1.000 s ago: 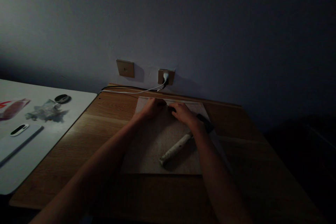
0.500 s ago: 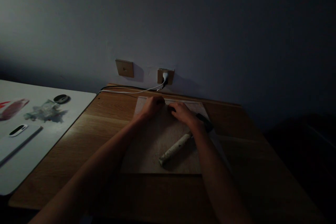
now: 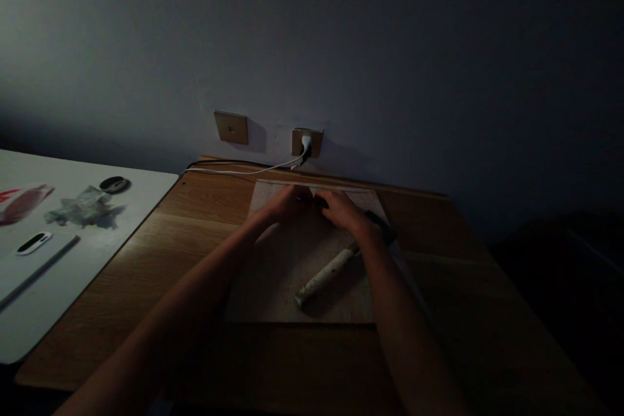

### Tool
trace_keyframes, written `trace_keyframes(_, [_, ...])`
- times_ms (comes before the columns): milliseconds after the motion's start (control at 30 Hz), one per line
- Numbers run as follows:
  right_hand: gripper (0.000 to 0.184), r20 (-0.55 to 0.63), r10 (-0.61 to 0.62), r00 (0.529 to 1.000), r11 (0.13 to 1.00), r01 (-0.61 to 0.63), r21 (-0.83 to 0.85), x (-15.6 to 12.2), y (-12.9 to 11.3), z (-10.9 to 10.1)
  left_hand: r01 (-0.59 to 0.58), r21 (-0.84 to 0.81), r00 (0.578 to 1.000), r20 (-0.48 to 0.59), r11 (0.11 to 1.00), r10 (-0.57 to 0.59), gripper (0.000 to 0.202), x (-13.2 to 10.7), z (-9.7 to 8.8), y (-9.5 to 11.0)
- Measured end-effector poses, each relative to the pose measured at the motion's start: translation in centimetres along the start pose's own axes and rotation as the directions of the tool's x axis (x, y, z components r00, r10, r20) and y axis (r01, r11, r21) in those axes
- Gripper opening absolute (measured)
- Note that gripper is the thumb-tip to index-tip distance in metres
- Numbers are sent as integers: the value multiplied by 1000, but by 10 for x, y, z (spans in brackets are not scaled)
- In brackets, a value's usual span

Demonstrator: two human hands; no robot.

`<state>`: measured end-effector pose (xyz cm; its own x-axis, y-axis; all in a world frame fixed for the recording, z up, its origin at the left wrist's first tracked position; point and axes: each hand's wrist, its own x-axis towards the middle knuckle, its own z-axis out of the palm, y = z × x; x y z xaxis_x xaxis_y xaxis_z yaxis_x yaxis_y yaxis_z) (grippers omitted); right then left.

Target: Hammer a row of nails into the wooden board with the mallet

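Note:
My left hand [image 3: 291, 200] and my right hand [image 3: 335, 204] meet near the far edge of a pale board [image 3: 273, 279], fingers curled and fingertips almost touching. Whatever lies between them is too dark and small to make out. Below my right wrist a hammer-like tool rests aslant on the board; its worn whitish handle [image 3: 322, 278] points toward me. The tool's dark head [image 3: 383, 227] is partly hidden behind my right forearm.
The board lies on a brown wooden table [image 3: 190, 234] against the wall. White and black cables run to a wall socket [image 3: 307, 143]. On a white table [image 3: 121, 214] at left are a computer mouse [image 3: 114, 184], crumpled clear plastic [image 3: 88, 207], a red-and-clear packet [image 3: 24, 203] and a flat white device [image 3: 36, 260].
My left hand has shifted slightly right and nearer to me, closing in on the right hand. My right hand and the tool stay almost where they were.

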<state>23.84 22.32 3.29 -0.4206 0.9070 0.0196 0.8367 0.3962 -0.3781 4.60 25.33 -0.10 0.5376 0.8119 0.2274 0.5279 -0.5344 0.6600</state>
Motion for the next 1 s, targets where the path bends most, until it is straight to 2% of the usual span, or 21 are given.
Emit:
trace_keyframes(300, [44, -7, 15, 1000, 1000, -15, 0, 1, 0, 2, -1, -4, 1000, 3, 1000, 1, 23, 0, 4, 5])
trace_keyframes(567, [38, -14, 30, 999, 999, -30, -30, 1, 1, 3, -25, 21, 1000, 1, 999, 25, 23, 0, 6, 5])
trace_keyframes(800, [41, -3, 16, 1000, 999, -16, -32, 1, 1, 3, -36, 78, 998, 48, 996, 32, 20, -2, -4, 5])
trace_keyframes(1000, [28, 20, 15, 1000, 999, -14, -34, 1, -2, -1, -18, 135, 996, 95, 991, 5, 23, -5, -15, 1])
